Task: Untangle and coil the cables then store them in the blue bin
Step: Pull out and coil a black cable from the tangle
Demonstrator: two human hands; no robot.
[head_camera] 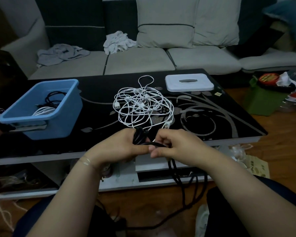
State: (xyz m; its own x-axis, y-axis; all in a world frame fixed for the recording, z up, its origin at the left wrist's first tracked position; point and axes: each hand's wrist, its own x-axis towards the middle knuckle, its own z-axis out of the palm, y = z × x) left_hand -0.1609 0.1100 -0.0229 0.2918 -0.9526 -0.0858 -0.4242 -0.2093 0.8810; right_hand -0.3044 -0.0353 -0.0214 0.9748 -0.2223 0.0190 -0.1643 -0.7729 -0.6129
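Black cable (140, 138) is bunched in left hand (120, 147) at table (229, 134) edge, right hand (176, 146) pinching its tail, which hangs floorward; keep loops even, clear of white tangle (142, 106), then bin (41, 106).

My two hands (120, 146) (176, 144), one black cable (140, 137), one white tangle (142, 105), one bin (61, 115), one lid (189, 82), two coils (54, 98) (44, 111) inside it
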